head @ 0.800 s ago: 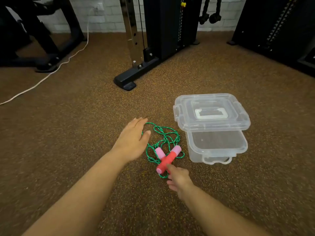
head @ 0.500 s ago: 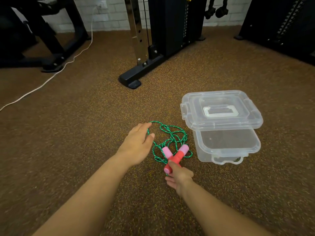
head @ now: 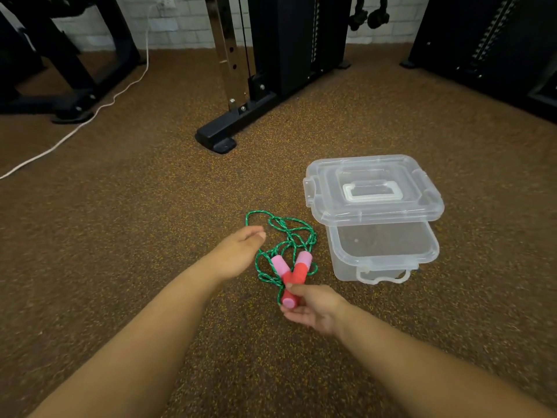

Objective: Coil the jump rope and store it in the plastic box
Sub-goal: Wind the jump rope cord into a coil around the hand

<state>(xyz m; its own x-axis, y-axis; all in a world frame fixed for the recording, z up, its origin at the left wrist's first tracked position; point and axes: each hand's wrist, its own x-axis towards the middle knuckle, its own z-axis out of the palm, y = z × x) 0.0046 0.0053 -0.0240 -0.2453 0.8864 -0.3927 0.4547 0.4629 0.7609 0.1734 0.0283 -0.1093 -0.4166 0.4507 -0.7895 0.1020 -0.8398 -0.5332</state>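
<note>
head view: the green rope (head: 283, 236) lies in a loose tangle on the floor (head: 120, 236), just left of the clear box (head: 382, 251), whose lid (head: 372, 188) sits askew on top. the right hand (head: 313, 307) pinches a red handle (head: 294, 283); the left hand (head: 239, 251) hovers loosely spread beside the rope.

Clear glossy plastic box (head: 382, 254), braided green rope (head: 289, 233), rough speckled floor (head: 120, 236).

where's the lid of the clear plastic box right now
In the head view, right of centre, the clear plastic lid rests askew across the far part of the open clear plastic box, right of the green rope.
</note>
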